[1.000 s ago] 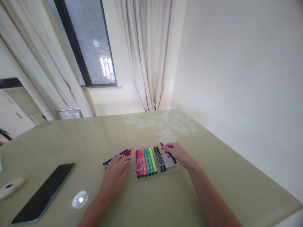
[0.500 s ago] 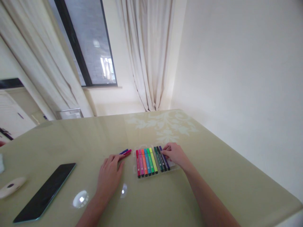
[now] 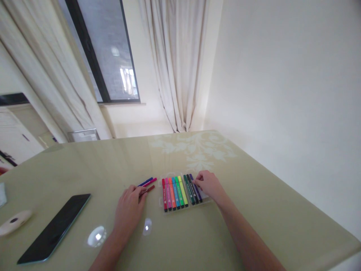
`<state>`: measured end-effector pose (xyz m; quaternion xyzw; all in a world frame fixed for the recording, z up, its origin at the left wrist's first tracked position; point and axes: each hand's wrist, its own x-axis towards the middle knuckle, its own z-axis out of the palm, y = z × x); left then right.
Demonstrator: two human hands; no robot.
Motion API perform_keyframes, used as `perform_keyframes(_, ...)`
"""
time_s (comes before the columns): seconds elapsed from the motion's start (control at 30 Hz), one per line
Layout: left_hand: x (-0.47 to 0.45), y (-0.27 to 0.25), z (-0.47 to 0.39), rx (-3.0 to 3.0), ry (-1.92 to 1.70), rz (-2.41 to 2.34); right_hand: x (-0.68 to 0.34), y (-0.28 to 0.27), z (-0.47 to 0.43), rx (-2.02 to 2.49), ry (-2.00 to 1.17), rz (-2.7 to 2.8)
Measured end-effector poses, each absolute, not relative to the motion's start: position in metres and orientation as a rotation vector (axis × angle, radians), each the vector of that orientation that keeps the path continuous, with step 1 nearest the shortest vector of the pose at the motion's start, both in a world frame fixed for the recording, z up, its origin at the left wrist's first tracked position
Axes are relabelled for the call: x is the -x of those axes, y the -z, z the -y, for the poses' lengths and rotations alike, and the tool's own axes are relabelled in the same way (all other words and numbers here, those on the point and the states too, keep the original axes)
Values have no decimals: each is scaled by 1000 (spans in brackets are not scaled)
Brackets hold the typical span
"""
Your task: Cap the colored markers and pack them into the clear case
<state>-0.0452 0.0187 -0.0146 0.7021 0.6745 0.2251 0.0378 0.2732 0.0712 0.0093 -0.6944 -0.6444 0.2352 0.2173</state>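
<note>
In the clear plastic marker case [image 3: 160, 202], the slim dark-purple marker [image 3: 199, 194] lies beside a slim black marker [image 3: 193, 190]. The right hand [image 3: 208, 183] touches it; I can't tell whether that grip is closed. Left of the case, the left hand [image 3: 129, 205] pinches a slim brownish-red marker [image 3: 151, 188]. Best to settle the purple one flat, parallel, without nudging its neighbour.

Covered, or too small
Left hand [image 3: 129, 205] hides part of brown pen [image 3: 151, 188]; right hand [image 3: 210, 185], part of case [image 3: 207, 199]; red marker [image 3: 165, 195], lettering illegible
</note>
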Motion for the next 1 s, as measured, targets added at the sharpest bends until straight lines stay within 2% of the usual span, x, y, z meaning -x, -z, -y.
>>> perform_keyframes(0.3,45,12,-17,-2133,-752,-2010,-277,-19,-68,1849,-770,1772)
perform_keyframes(0.47,39,1,-16,-1965,-957,-1935,-275,-17,-65,1934,-777,1808)
perform_keyframes(0.7,20,-15,-11,-1415,-1142,-1452,-270,-21,-64,1865,-608,1816)
perform_keyframes(0.77,14,-16,-9,-1355,-1163,-1358,-259,-26,-60,1680,-679,1823)
perform_keyframes(0.87,5,-15,-5,-1277,-1147,-1259,-234,-31,-48,1336,-984,1819)
perform_keyframes(1.0,-3,-15,0,-1212,-1113,-1188,-208,-30,-32,1097,-1211,1799)
